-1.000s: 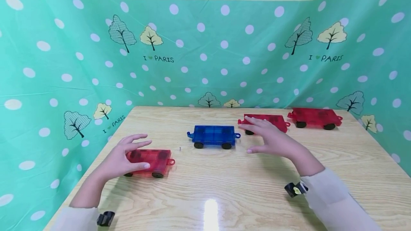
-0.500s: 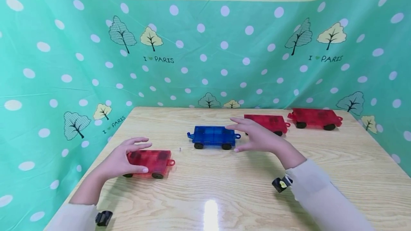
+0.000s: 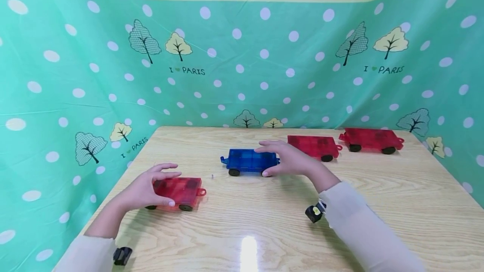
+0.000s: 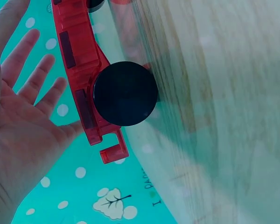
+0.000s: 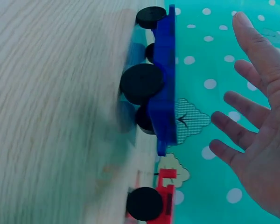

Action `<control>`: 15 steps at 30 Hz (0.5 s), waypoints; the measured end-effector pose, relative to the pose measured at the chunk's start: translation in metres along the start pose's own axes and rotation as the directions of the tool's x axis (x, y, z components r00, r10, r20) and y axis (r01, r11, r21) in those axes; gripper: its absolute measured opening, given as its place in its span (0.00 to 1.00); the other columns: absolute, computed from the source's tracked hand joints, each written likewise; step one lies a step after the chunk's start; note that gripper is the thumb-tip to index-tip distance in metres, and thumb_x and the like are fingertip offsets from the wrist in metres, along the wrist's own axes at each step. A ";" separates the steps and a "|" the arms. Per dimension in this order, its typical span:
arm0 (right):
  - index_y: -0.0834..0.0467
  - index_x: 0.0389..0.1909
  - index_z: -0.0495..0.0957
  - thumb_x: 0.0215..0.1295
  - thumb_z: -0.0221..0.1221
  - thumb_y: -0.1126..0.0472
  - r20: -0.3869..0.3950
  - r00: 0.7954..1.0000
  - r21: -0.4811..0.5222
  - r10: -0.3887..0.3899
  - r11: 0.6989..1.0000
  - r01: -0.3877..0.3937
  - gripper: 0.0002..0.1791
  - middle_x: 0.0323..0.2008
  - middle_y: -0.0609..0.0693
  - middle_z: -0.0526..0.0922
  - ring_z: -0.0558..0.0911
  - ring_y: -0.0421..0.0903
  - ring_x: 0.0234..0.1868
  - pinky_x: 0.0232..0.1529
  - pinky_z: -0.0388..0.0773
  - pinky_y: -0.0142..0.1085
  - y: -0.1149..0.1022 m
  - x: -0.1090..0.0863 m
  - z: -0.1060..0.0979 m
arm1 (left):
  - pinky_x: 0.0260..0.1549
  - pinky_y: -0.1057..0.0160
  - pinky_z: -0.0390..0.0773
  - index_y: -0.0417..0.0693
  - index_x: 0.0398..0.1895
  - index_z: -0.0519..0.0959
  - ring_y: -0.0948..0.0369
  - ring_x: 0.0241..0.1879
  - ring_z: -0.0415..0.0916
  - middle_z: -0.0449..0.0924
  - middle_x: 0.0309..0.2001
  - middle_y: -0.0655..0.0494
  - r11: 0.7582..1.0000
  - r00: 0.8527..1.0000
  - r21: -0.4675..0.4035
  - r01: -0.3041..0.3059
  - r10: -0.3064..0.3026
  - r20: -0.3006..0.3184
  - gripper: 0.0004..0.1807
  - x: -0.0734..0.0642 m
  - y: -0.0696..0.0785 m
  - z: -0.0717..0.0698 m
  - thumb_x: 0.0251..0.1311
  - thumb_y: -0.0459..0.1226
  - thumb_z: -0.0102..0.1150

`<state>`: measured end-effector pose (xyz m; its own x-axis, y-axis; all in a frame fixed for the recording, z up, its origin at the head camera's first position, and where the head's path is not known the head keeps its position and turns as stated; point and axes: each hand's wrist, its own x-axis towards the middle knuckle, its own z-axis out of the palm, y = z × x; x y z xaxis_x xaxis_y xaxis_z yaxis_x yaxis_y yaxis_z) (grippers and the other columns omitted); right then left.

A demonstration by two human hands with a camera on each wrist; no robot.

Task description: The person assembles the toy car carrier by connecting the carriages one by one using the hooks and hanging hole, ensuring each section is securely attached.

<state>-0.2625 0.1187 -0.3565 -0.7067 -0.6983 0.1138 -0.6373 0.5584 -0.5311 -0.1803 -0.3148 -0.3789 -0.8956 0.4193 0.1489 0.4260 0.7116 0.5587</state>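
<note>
At the left of the table a red see-through toy train car point(image 3: 183, 189) stands on black wheels, a ring at its right end. My left hand point(image 3: 140, 191) is around its left end, thumb on the near side. In the left wrist view its fingers are spread apart beside the red car point(image 4: 77, 56), with no grip visible. A blue toy train car point(image 3: 243, 160) stands mid-table. My right hand point(image 3: 296, 163) hovers at its right end with thumb and fingers parted, partly hiding the end ring. The right wrist view shows a gap between the hand point(image 5: 263, 135) and the blue car point(image 5: 164, 79).
Behind my right hand stands a second red car point(image 3: 315, 146). A third red car point(image 3: 372, 139) is near the far right corner. The wooden table point(image 3: 211, 234) ends at a green dotted cloth point(image 3: 242, 83). A tiny speck point(image 3: 212, 176) lies left of the blue car.
My right hand has moved left, from in front of the second red car to the right end of the blue car. The left hand and the cars have hardly moved.
</note>
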 end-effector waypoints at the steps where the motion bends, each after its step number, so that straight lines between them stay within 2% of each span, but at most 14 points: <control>1: 0.54 0.66 0.73 0.54 0.72 0.49 -0.001 1.000 0.008 0.009 1.000 -0.009 0.38 0.71 0.56 0.63 0.59 0.59 0.72 0.67 0.57 0.58 0.001 0.002 0.002 | 0.53 0.54 0.73 0.47 0.60 0.79 0.46 0.66 0.60 0.66 0.67 0.51 1.000 1.000 -0.004 0.000 0.001 0.012 0.42 0.001 -0.001 0.000 0.39 0.52 0.80; 6: 0.55 0.65 0.74 0.52 0.74 0.53 -0.009 0.999 0.038 0.050 0.998 -0.049 0.37 0.71 0.55 0.64 0.60 0.58 0.72 0.67 0.58 0.56 0.010 0.014 0.012 | 0.56 0.54 0.72 0.44 0.61 0.77 0.44 0.67 0.58 0.66 0.67 0.49 1.000 0.998 -0.020 0.004 -0.003 0.064 0.43 0.006 -0.002 -0.002 0.39 0.51 0.80; 12: 0.54 0.64 0.75 0.50 0.75 0.53 -0.003 0.995 0.065 0.095 0.993 -0.094 0.38 0.71 0.54 0.63 0.58 0.58 0.72 0.67 0.59 0.56 0.012 0.024 0.018 | 0.55 0.46 0.72 0.43 0.62 0.77 0.43 0.66 0.59 0.67 0.67 0.46 0.998 0.994 -0.058 0.026 -0.020 0.109 0.44 0.010 -0.004 -0.002 0.37 0.50 0.81; 15: 0.54 0.64 0.75 0.50 0.75 0.54 0.006 0.995 0.065 0.096 0.993 -0.096 0.38 0.71 0.54 0.63 0.58 0.58 0.72 0.67 0.59 0.56 0.012 0.028 0.020 | 0.54 0.48 0.74 0.42 0.62 0.77 0.42 0.65 0.60 0.67 0.67 0.45 0.996 0.991 -0.082 0.037 -0.026 0.130 0.44 0.010 -0.006 -0.002 0.37 0.48 0.81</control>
<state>-0.2837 0.0972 -0.3763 -0.7628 -0.6441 0.0576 -0.5453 0.5928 -0.5927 -0.1922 -0.3153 -0.3792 -0.8821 0.4703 0.0265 0.3804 0.6779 0.6292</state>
